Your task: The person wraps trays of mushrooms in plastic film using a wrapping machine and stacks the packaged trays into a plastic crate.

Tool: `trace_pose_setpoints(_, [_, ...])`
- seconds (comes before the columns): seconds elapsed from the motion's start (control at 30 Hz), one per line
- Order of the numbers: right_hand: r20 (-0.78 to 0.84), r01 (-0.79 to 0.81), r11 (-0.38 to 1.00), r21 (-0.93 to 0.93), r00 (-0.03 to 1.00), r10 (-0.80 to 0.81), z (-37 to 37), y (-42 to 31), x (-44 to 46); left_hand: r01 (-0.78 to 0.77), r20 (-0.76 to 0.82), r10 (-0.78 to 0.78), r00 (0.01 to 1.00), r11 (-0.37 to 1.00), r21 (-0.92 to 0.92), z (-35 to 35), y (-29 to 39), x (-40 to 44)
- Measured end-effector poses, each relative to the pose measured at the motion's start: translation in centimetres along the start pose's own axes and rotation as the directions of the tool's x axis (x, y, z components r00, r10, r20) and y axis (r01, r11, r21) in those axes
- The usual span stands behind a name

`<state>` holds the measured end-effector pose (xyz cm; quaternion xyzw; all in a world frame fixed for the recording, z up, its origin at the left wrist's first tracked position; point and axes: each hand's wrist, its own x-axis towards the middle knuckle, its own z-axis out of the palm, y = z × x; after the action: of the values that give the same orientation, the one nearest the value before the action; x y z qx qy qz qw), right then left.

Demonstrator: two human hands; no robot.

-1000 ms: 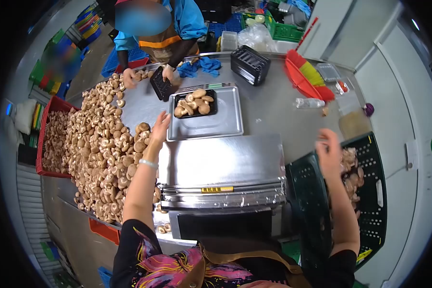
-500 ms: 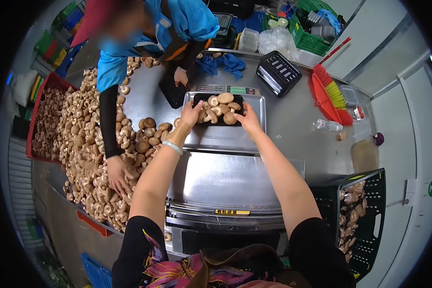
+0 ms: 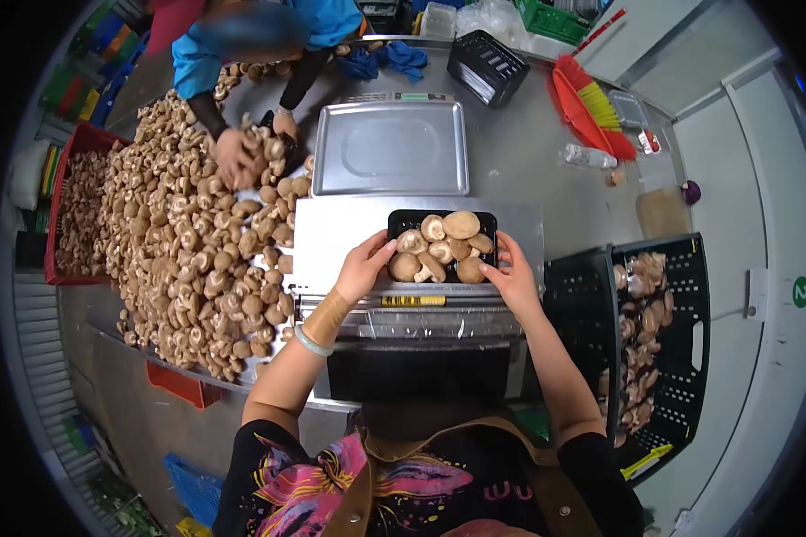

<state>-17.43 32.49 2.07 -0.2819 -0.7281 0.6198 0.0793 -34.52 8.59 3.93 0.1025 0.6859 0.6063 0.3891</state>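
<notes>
A black tray [image 3: 443, 215] of shiitake mushrooms [image 3: 436, 228] is held between my hands over a flat metal surface, the top of a wrapping machine [image 3: 349, 255]. My left hand [image 3: 364, 267] grips its left end, with the thumb over the rim. At the opposite end, my right hand [image 3: 514, 273] grips the tray with its thumb by a mushroom. Beyond it sits a weighing scale [image 3: 390, 148] with a bare metal pan. Clear film [image 3: 421, 328] stretches along the machine's near side.
Loose shiitake [image 3: 197, 242] are heaped on the left of the table. Across it, a co-worker's hands [image 3: 235, 159] handle mushrooms. A dark green crate [image 3: 700, 349] with packed mushrooms stands at right. A black basket [image 3: 488, 67] and a red dustpan [image 3: 569, 103] lie farther back.
My hands have brought the tray of mushrooms off the scale pan and toward me, over the wrapping machine. The co-worker's hands have come together over the heap with mushrooms.
</notes>
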Motion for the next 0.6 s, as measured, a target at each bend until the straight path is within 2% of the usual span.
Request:
trace_pose_setpoints(0.1, [-0.054,0.045,0.988,-0.147,0.997,-0.054,-1.5,0.6,-2.9,0.001,-0.024,-0.001,1.0,1.0,-0.004,-0.7,-2.5,-2.3])
trace_pose_setpoints(0.13, [-0.076,0.076,0.97,-0.23,0.993,-0.095,-2.3,-0.1,-4.0,-0.085,-0.087,0.096,0.992,0.989,0.119,-1.4,-3.1,-3.3])
trace_pose_setpoints(0.17, [-0.096,0.106,0.945,-0.31,0.985,-0.142,-3.0,-0.8,-5.0,-0.15,-0.215,0.205,0.955,0.957,0.248,-1.7,-2.9,-4.9])
trace_pose_setpoints(0.23, [-0.2,0.199,0.787,-0.585,0.904,-0.378,-5.0,-1.2,-7.4,0.03,-0.383,0.282,0.88,0.771,0.637,-2.7,-1.9,-8.5])
trace_pose_setpoints(0.3, [-0.25,-0.011,0.653,-0.757,0.929,-0.274,-6.2,-0.3,-9.5,0.056,-0.324,0.457,0.828,0.507,0.86,-2.6,-3.4,-10.9])
trace_pose_setpoints(0.33, [-0.235,-0.027,0.594,-0.804,0.932,-0.276,-6.0,0.2,-9.9,0.081,-0.27,0.531,0.803,0.352,0.933,-2.4,-4.5,-11.8])
trace_pose_setpoints(0.37, [-0.221,-0.045,0.532,-0.846,0.936,-0.272,-5.5,0.7,-10.4,0.076,-0.263,0.537,0.802,0.345,0.935,-1.5,-5.9,-12.1])
trace_pose_setpoints(0.43, [-0.205,-0.092,0.452,-0.887,0.956,-0.209,-4.0,1.9,-10.5,0.042,-0.296,0.531,0.794,0.437,0.898,0.9,-7.3,-11.6])
trace_pose_setpoints(0.5, [-0.174,-0.022,0.622,-0.783,0.967,-0.185,-3.9,3.7,-9.8,0.025,-0.292,0.482,0.826,0.487,0.873,1.8,-8.1,-10.5])
trace_pose_setpoints(0.57, [-0.121,-0.037,0.857,-0.514,0.992,-0.029,-5.1,4.5,-9.6,-0.073,-0.23,0.367,0.901,0.651,0.756,0.1,-8.7,-9.1])
trace_pose_setpoints(0.6, [-0.072,-0.06,0.933,-0.354,0.997,0.037,-6.0,4.3,-9.4,-0.026,-0.205,0.113,0.972,0.923,0.385,-1.0,-7.5,-9.2])
